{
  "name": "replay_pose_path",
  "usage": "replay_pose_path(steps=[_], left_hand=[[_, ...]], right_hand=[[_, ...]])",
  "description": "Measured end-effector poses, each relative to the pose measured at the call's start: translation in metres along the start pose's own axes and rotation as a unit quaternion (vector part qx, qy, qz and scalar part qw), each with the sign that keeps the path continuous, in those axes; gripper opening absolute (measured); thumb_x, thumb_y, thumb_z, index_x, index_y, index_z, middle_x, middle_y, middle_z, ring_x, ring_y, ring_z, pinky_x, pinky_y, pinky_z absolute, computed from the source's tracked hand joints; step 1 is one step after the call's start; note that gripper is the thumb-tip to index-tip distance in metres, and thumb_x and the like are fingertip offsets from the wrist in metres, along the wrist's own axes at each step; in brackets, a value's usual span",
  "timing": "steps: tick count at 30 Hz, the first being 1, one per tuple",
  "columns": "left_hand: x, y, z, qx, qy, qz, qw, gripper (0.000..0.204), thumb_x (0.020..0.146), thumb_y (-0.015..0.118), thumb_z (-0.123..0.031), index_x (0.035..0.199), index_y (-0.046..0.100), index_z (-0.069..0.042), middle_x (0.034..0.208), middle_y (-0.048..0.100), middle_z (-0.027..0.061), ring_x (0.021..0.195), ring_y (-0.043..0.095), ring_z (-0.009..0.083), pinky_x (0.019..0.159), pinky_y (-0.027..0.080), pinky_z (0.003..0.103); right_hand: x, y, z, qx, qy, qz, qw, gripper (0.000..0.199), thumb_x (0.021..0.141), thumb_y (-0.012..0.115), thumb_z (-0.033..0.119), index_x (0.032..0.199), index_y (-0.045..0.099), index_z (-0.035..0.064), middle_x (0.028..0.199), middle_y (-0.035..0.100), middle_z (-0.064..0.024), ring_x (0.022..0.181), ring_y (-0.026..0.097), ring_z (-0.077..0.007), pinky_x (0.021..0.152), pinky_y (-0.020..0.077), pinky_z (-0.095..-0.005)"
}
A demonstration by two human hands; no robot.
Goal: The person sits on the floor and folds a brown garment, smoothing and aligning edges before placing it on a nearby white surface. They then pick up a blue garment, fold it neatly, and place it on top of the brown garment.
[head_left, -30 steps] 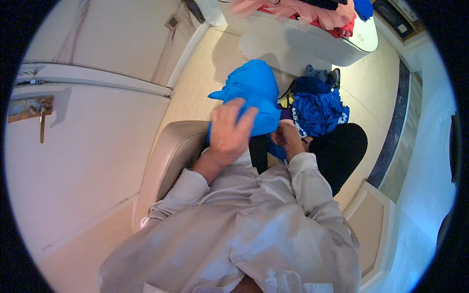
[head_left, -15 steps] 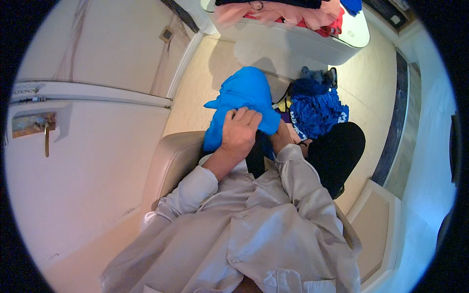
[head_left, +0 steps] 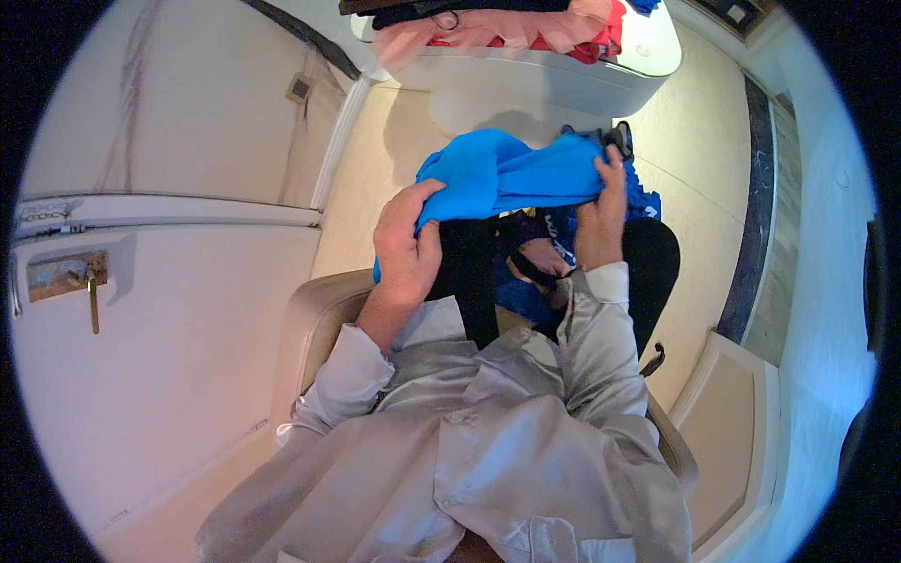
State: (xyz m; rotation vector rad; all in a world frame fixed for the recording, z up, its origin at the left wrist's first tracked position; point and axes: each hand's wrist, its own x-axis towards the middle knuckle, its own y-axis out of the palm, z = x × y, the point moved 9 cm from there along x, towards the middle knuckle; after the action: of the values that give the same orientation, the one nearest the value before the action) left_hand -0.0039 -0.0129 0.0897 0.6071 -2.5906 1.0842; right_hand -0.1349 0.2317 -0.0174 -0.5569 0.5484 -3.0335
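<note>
A bright blue cloth garment (head_left: 516, 175) is stretched between my two hands above my knees; its exact kind does not show. Its left end is gripped by my left hand (head_left: 406, 239), thumb and fingers closed on the fabric. At the other end my right hand (head_left: 605, 211) pinches the cloth, with the fingertips at its upper corner. Part of the garment hangs down beside my left wrist. Below and behind it lies a heap of darker blue clothes (head_left: 646, 200) on the floor, mostly covered by the garment and my right arm.
I sit in a beige armchair (head_left: 324, 314). Ahead stands a white rounded cabinet (head_left: 563, 89) with pink, red and black clothes (head_left: 526, 30) piled on top. A white door (head_left: 169, 375) with a metal handle (head_left: 93, 305) is at my left. Pale floor tiles (head_left: 690, 159) run along the right.
My hands have moved apart, left hand leftward and right hand rightward and up. The bunched blue garment is now spread sideways between them. The view has shifted slightly.
</note>
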Motion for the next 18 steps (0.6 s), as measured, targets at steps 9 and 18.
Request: replay_pose_path(steps=[9,18], left_hand=[[-0.029,0.038,-0.054,-0.004,0.202,0.150,0.968,0.035,0.070,0.061,0.005,0.104,0.065,-0.001,0.109,0.067,0.0166,0.099,0.064,0.0338,0.087,0.048,0.043],[-0.065,0.090,-0.055,0.047,0.241,0.321,0.915,0.032,0.079,0.063,-0.002,0.110,0.067,-0.010,0.122,0.064,0.0114,0.117,0.059,0.0311,0.100,0.045,0.048]], right_hand=[[-0.028,-0.146,0.039,0.264,0.208,-0.292,0.896,0.047,0.087,0.059,0.001,0.134,0.053,0.0076,0.133,0.051,-0.0157,0.116,0.053,-0.0275,0.099,0.0468,-0.0382],[-0.229,-0.176,-0.060,0.255,0.461,-0.367,0.767,0.037,0.084,0.059,-0.001,0.122,0.058,0.0043,0.115,0.059,-0.0129,0.095,0.059,-0.0215,0.079,0.0505,-0.0300]])
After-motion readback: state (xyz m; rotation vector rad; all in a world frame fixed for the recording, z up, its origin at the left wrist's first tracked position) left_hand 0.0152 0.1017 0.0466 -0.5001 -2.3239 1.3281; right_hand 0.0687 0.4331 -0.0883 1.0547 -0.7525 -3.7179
